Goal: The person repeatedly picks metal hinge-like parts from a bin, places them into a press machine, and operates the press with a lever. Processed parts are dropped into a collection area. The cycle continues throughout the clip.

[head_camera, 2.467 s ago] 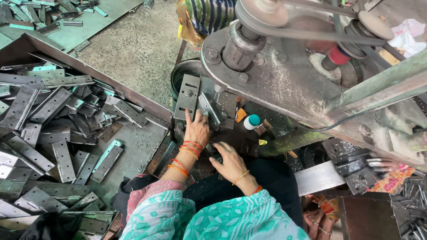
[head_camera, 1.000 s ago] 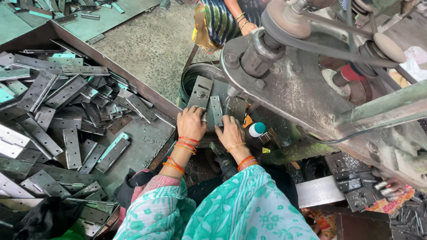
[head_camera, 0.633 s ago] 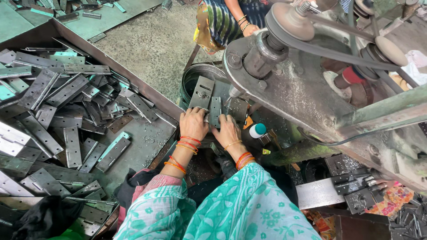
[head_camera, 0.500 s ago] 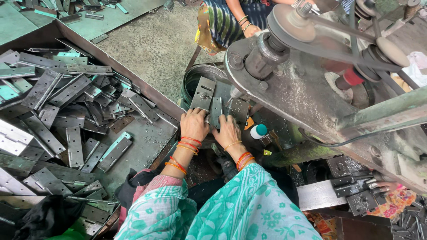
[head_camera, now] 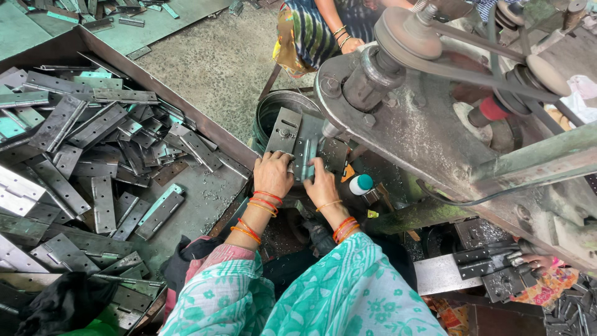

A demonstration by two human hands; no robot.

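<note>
Sleeves (head_camera: 292, 298) nearest cam, teal floral print, both arms reaching fwd to the machine bed. Bangles (head_camera: 261, 205) sitting on both wrists, orange/red.

Left hand (head_camera: 272, 174) is pressing down on a hinge plate (head_camera: 283, 132), fingers curled over its near edge, gripping it flat. Looks like it's steadying the plate so it isn't shifting under the tool. Right hand (head_camera: 322, 186) is pinching a second hinge (head_camera: 306, 154) just beside the first, fingertips clenched on its lower end, thumb side towards the left hand. Both hands nearly touching, working the same spot. Hinge is lying on the bed, upper end pointing at the spindle (head_camera: 373, 78), prob. lined up for drilling or punching; can't tell which.

Small bottle (head_camera: 360, 184), white w/ teal cap, standing just right of the right hand, within easy reach.

Left side: tray (head_camera: 205, 199) holding a loose pile of hinges (head_camera: 93, 155), grey steel, some w/ teal film. Parked at arm's reach, likely as feed stock.

Behind the plates: round drum (head_camera: 273, 106), partly hidden.

Farther: pulley (head_camera: 404, 31) and belt (head_camera: 472, 68) running across the machine head. Bottom right, another person's hand (head_camera: 535, 261) is handling dark hinges. Top, a second co-worker (head_camera: 323, 28) in striped cloth sitting beyond the machine.
</note>
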